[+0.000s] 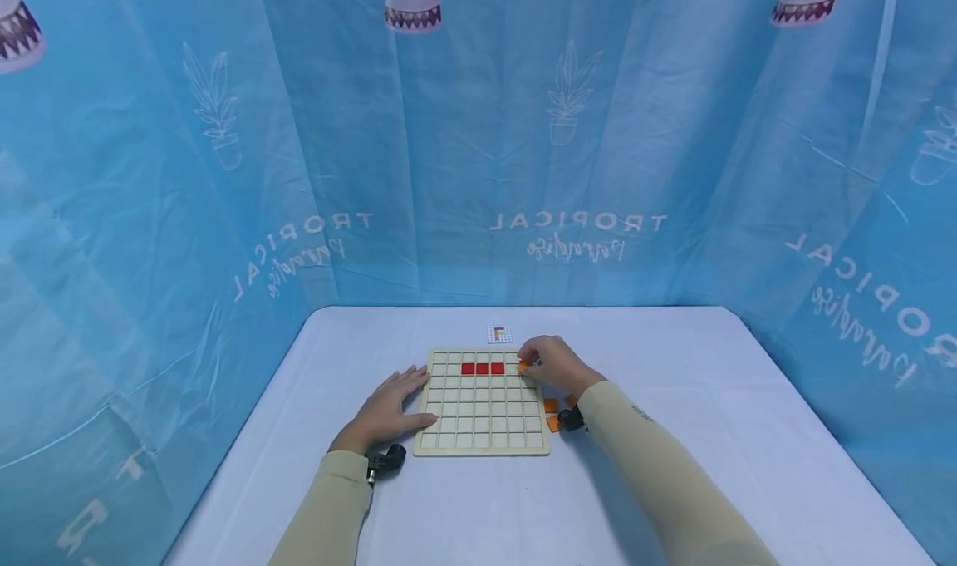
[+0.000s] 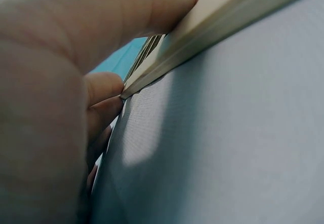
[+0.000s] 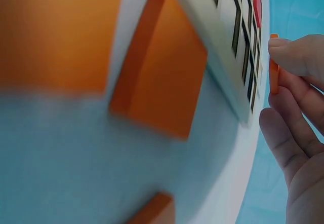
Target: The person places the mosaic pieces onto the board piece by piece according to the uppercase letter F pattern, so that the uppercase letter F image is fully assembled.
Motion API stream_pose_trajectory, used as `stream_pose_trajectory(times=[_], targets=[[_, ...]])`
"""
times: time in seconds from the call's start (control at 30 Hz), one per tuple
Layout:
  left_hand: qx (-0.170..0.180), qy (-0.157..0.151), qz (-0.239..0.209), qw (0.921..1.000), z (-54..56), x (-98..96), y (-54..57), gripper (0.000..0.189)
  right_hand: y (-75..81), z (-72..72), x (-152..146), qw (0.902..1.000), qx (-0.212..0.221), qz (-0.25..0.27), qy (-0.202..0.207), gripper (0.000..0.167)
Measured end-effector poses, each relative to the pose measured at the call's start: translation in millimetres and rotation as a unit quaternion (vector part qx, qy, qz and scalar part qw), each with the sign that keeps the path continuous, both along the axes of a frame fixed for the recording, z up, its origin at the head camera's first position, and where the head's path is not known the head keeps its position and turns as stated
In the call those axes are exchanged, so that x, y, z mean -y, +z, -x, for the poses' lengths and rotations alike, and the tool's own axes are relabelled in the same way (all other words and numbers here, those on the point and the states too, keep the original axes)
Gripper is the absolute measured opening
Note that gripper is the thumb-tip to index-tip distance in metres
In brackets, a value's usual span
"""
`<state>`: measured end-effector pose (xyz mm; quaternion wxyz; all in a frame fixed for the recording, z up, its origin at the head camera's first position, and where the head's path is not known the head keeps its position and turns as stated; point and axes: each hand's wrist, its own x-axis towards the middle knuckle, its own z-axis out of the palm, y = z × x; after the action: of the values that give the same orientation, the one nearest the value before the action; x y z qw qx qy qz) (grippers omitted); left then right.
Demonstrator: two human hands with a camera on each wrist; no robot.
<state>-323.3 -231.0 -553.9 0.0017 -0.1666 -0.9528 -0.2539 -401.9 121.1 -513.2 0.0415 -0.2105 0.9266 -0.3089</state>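
A square, pale wooden grid board lies flat on the table, with 3 red tiles side by side in an upper row. My left hand rests at its left edge, fingers spread. In the left wrist view the thumb lies on the board's rim while other fingertips touch its side. Over the upper right of the grid, my right hand pinches an orange tile between thumb and fingers. The right wrist view shows that tile held on edge, apart from the board.
Several loose orange tiles lie on the table just right of the board, beneath the right wrist. A small printed grid card with a coloured pattern sits behind the board. Blue curtains surround the white table.
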Motion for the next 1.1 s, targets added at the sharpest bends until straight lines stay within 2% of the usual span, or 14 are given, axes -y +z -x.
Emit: stream_pose_trajectory(times=[0.43, 0.83, 1.1], targets=[[-0.002, -0.005, 0.008, 1.0000, 6.0, 0.8, -4.5, 0.094, 2.5, 2.4, 20.9, 0.9995, -0.001, 0.006, 0.030, 0.026], [-0.002, -0.007, 0.007, 1.0000, 4.1, 1.5, 0.1, 0.093, 7.2, 0.3, 48.1, 0.9972, -0.014, 0.004, 0.073, 0.022], [0.009, -0.005, 0.008, 0.9999, 5.0, 3.3, -4.1, 0.095, 4.6, -2.7, 60.3, 0.9959, -0.005, 0.012, 0.090, 0.022]])
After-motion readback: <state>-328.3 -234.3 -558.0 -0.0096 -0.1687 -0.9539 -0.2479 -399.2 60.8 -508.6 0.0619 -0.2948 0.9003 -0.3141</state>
